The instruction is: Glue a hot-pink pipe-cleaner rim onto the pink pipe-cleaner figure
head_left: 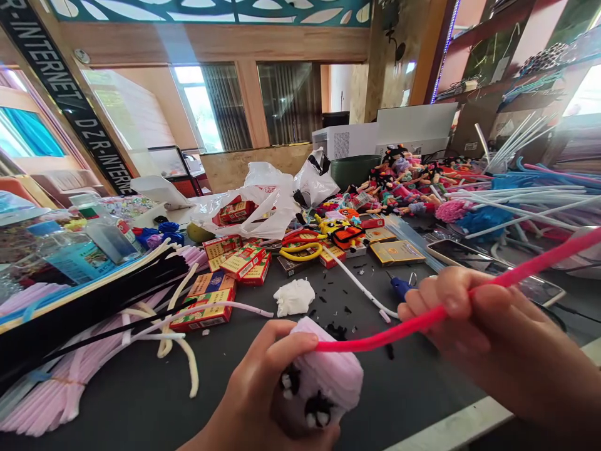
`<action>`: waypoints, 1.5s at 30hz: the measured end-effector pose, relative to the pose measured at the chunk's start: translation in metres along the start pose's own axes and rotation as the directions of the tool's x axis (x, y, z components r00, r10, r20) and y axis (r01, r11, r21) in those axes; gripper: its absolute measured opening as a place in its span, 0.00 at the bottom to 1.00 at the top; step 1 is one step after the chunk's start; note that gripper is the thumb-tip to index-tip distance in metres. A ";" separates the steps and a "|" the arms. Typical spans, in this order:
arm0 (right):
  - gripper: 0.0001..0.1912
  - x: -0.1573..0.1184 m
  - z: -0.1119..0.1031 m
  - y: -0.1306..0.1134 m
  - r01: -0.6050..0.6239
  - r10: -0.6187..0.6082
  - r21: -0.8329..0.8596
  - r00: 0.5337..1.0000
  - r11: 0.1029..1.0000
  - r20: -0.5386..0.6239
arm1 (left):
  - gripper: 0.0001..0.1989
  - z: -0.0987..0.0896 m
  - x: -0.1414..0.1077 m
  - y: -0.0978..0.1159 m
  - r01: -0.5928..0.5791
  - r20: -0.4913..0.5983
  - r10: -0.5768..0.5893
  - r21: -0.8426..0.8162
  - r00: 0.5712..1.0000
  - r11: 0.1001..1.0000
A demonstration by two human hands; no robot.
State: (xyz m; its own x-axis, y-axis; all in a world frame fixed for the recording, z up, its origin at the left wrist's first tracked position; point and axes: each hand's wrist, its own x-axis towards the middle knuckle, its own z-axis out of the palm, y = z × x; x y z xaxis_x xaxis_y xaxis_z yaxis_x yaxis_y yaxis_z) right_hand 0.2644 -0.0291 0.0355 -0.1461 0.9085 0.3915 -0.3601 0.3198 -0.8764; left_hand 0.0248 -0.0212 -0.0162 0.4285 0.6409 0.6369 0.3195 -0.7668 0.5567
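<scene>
My left hand (275, 382) is wrapped round a pale lilac fuzzy figure (340, 379), which has black and white eye-like patches on its near side. Under my left thumb, the end of a hot pink pipe cleaner (366, 343) lies against the top of the figure. From there the pink stem rises to the right, where my right hand (469, 313) pinches it between thumb and fingers; its far part leaves the view at the right edge. Just beyond the figure, a crumpled white tissue (294, 297) lies on the dark table (235, 388).
Lilac, black and cream pipe cleaners (56, 388) are bundled at left. Small red and yellow boxes (244, 262), yellow-handled scissors (303, 250) and a plastic bag (267, 188) lie ahead. At right are a phone (498, 269), a blue-handled tool (401, 287) and many small dolls (404, 181).
</scene>
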 end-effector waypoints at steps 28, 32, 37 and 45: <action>0.24 0.003 -0.001 -0.002 0.127 -0.154 -0.874 0.986 0.469 0.060 | 0.32 -0.007 0.013 0.008 0.582 -0.088 -0.593 -0.125 0.800 0.804; 0.19 0.001 -0.009 0.001 0.300 -0.328 -0.953 0.905 0.043 0.270 | 0.30 -0.006 0.013 0.010 0.568 -0.097 -0.578 -0.109 0.810 0.815; 0.17 0.004 -0.019 -0.001 0.252 -0.224 -0.961 0.936 -0.114 0.272 | 0.29 -0.007 0.013 0.008 0.535 -0.149 -0.559 -0.173 0.816 0.827; 0.15 0.001 -0.026 -0.017 0.180 -0.241 -0.983 0.956 0.022 0.170 | 0.31 -0.010 0.021 0.006 0.545 -0.046 -0.748 -0.655 0.662 0.523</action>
State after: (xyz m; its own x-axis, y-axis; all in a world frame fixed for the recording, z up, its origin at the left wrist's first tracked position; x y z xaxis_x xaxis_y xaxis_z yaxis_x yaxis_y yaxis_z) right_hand 0.2946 -0.0265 0.0434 -0.2094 0.7456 0.6326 0.8720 0.4351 -0.2242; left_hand 0.0269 -0.0123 0.0059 0.0062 0.9995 0.0297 -0.1534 -0.0284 0.9878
